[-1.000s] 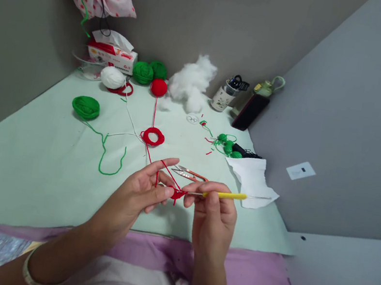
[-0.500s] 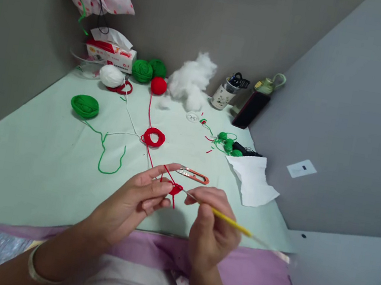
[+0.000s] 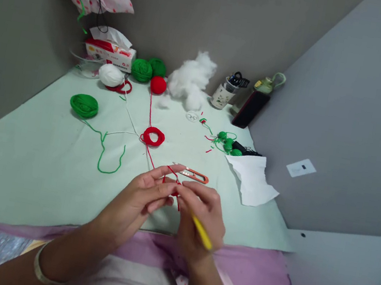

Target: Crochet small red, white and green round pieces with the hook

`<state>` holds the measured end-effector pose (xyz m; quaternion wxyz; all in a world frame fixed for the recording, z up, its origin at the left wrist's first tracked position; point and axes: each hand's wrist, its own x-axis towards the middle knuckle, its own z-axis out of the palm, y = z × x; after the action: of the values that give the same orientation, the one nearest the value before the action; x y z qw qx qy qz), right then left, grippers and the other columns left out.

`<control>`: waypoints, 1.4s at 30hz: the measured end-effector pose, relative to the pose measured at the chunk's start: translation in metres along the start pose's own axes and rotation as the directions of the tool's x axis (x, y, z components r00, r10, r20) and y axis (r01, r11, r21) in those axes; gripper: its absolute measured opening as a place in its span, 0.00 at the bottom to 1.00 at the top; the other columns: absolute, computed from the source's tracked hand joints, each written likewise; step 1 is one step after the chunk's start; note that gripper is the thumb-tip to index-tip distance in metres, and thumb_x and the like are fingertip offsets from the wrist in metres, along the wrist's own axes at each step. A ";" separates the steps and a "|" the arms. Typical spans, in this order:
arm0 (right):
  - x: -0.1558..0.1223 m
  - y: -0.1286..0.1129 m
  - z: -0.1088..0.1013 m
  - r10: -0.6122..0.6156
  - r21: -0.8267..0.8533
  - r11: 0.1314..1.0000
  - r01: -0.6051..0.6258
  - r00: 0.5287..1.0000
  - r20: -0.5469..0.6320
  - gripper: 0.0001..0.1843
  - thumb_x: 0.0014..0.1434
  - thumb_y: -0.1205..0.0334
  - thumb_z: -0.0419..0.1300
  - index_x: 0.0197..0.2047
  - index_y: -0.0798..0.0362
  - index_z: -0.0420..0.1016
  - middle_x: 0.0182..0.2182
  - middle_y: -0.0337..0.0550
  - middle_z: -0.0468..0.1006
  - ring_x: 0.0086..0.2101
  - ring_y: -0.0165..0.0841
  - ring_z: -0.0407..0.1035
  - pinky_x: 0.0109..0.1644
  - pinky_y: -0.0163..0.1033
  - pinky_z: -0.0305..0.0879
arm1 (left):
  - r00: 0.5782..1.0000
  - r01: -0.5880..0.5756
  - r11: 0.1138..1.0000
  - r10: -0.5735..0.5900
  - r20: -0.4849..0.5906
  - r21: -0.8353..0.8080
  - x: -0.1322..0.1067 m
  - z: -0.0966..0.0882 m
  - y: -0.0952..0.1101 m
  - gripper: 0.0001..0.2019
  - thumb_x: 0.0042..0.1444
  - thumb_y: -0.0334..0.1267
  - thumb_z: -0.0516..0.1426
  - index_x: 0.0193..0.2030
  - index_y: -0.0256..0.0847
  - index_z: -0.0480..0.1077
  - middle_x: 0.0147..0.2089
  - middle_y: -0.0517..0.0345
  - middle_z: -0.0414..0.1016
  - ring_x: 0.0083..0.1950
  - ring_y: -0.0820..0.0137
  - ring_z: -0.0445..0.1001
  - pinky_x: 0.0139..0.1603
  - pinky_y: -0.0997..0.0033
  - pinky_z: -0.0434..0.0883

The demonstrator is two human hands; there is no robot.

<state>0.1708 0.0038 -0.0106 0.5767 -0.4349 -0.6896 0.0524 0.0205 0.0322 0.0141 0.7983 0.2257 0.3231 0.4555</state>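
1. Since the earlier frames, the slim yellow-handled crochet hook has been swung from pointing toward 3 o'clock to trailing back toward 5 o'clock. The right hand has been brought up against the left hand.
2. The small red crocheted piece is pinched in the left hand's fingertips, above the near part of the pale green desk. It is largely hidden by fingers.
3. The right hand is closed round the hook's handle; the hook's tip cannot be seen.
4. A thin red yarn strand is led over the left forefinger toward 11 o'clock, through a red yarn coil, to a red yarn ball.
5. Orange thread snips lie just beyond the hands at 12 o'clock.
6. As judged from here, a loop could be dropped from the hidden tip if tension on the strand is lost. The strand could also be caught on the snips or tangled in the coil when pulled.
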 end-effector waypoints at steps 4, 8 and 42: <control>0.008 0.002 -0.001 0.306 0.338 0.900 -0.274 0.951 -0.042 0.11 0.71 0.67 0.59 0.45 0.45 0.84 0.33 0.39 0.81 0.31 0.33 0.75 0.40 0.45 0.74 | 1.000 -0.003 1.000 0.004 0.015 -0.018 0.001 0.000 0.001 0.17 0.58 0.35 0.70 0.55 0.42 0.82 0.25 0.71 0.63 0.24 0.82 0.51 0.41 0.78 0.70; 0.012 0.001 0.005 0.309 0.380 0.879 -0.289 0.951 0.008 0.09 0.70 0.64 0.62 0.45 0.45 0.85 0.33 0.41 0.81 0.35 0.36 0.76 0.41 0.45 0.74 | 0.984 -0.162 0.976 0.170 -0.046 0.144 0.000 0.001 -0.003 0.21 0.56 0.36 0.72 0.57 0.48 0.81 0.36 0.63 0.73 0.32 0.77 0.64 0.32 0.78 0.64; 0.015 0.006 0.009 0.564 0.688 0.561 -0.459 0.821 0.088 0.08 0.69 0.57 0.65 0.40 0.47 0.86 0.35 0.38 0.84 0.28 0.26 0.76 0.36 0.33 0.75 | 0.996 -0.084 0.994 0.085 -0.005 0.063 0.002 -0.001 0.003 0.20 0.54 0.33 0.72 0.55 0.45 0.82 0.42 0.60 0.81 0.45 0.73 0.78 0.51 0.75 0.71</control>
<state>0.1672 0.0209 -0.0061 0.7017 -0.3753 -0.4206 0.4359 0.0187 0.0349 0.0143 0.7695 0.2627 0.3304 0.4793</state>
